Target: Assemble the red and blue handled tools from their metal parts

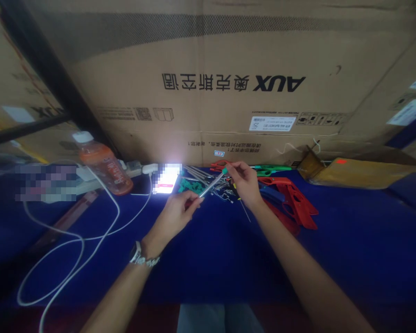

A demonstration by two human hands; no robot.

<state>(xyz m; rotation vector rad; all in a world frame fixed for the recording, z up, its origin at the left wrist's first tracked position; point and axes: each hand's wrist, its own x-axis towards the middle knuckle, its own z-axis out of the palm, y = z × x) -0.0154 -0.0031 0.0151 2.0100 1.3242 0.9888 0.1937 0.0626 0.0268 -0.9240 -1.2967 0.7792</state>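
A thin silvery tube [211, 185] with a green cap [224, 171] at its upper end slants between my two hands above the blue table. My left hand [180, 210] is closed, pinching the tube's lower end between thumb and fingers. At the other end, the fingers of my right hand [244, 180] are closed on the green cap. Just behind lie a heap of small green pieces [190, 186], several metal tubes [197, 173] and loose small metal parts [225, 192]. Red plastic pieces [300, 203] rest to the right of my right hand.
A lit phone [166, 179] stands at the back left, beside a bottle of orange drink [107, 166]. White cable [81, 238] loops across the left side. Behind rises a large cardboard box [208, 55]. A yellowish packet [360, 173] lies at the back right, near green-handled tools [272, 170].
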